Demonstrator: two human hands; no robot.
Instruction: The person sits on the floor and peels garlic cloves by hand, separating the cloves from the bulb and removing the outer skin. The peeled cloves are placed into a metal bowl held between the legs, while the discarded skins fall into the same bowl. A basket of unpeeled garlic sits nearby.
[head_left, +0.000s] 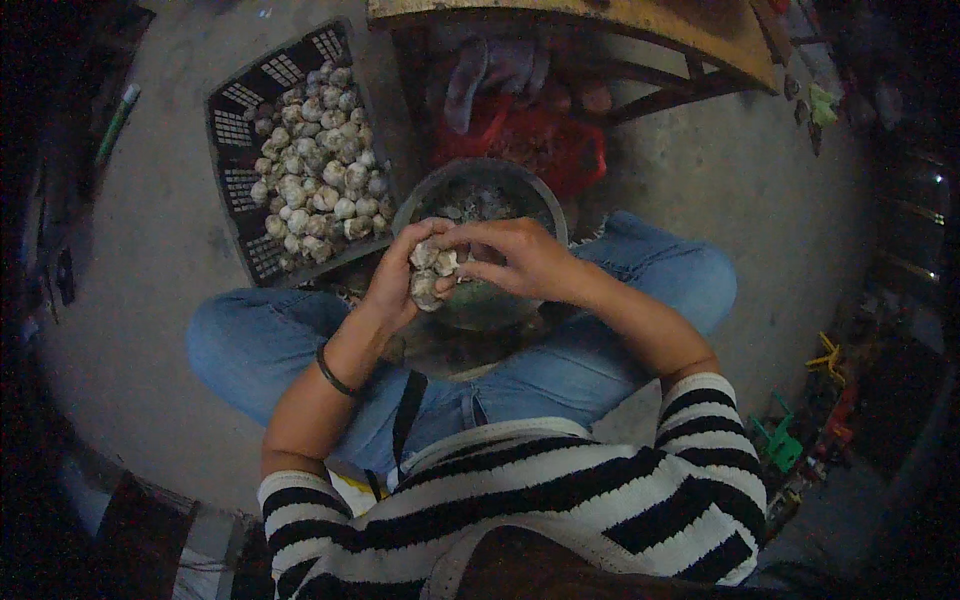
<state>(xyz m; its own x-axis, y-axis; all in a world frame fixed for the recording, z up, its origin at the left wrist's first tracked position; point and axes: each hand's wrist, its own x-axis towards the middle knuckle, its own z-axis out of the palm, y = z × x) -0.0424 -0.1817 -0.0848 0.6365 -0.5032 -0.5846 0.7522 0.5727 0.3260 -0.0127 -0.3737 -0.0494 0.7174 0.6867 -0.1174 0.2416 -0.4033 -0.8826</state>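
Note:
Several garlic bulbs (426, 289) are cupped in my left hand (395, 274), bunched against its palm and fingers. My right hand (517, 251) reaches across from the other side, its thumb and fingertips at the bulb nearest the middle; whether they pinch it or only touch it I cannot tell. Below both hands stands a round dark basin (556, 210) between my legs, with dim greyish bits inside. To the left, a black plastic crate (225, 176) with slotted walls holds a heap of whole garlic bulbs (322, 161).
A red plastic basket (592, 150) sits beyond the basin, with a grey cloth (469, 82) by it. The wooden table (600, 19) spans the top. Green and yellow plastic items (784, 442) lie at the right. A green tube-like object (118, 124) is on the floor at far left.

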